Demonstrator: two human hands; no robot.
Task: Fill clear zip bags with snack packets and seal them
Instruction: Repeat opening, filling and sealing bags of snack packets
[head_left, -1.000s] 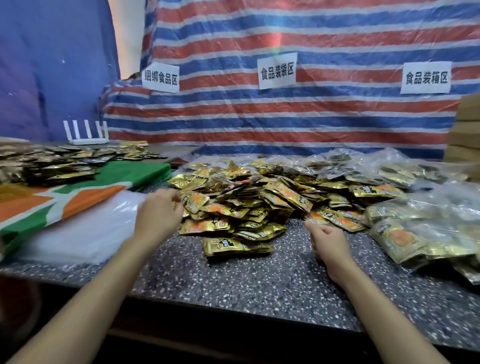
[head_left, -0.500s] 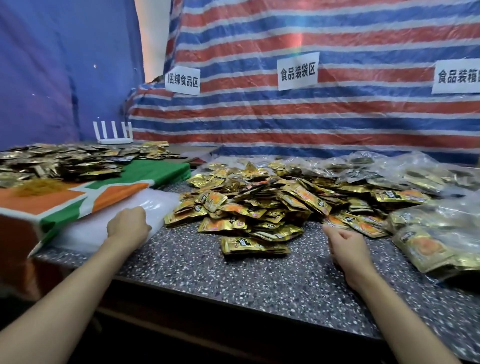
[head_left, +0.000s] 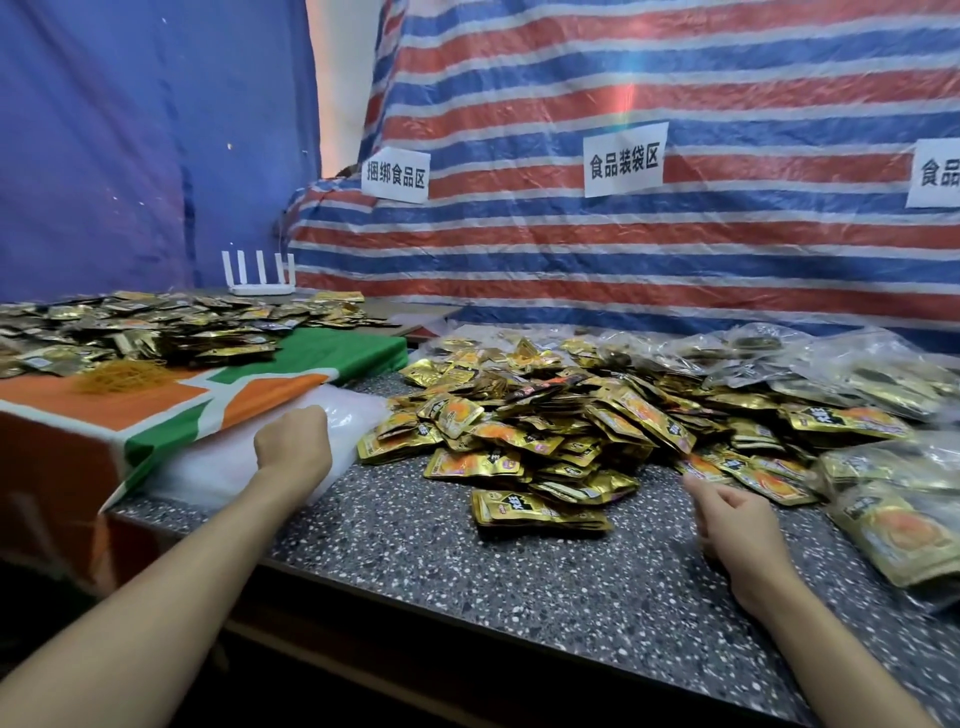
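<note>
Left hand (head_left: 293, 447) curled on the stack of empty clear plastic zip bags (head_left: 218, 470); cannot tell if one is pinched. Right hand (head_left: 737, 525) loosely curled, empty. Heap of loose gold foil snack packets (head_left: 545, 431) ahead, between the hands. Some filled clear bags (head_left: 904, 530) lie right of the right hand; most packets are still unbagged.

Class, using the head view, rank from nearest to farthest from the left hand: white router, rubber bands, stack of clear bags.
1. The stack of clear bags, directly under the left hand.
2. The rubber bands, further left on the orange cloth.
3. The white router, far back by the striped tarp.
</note>
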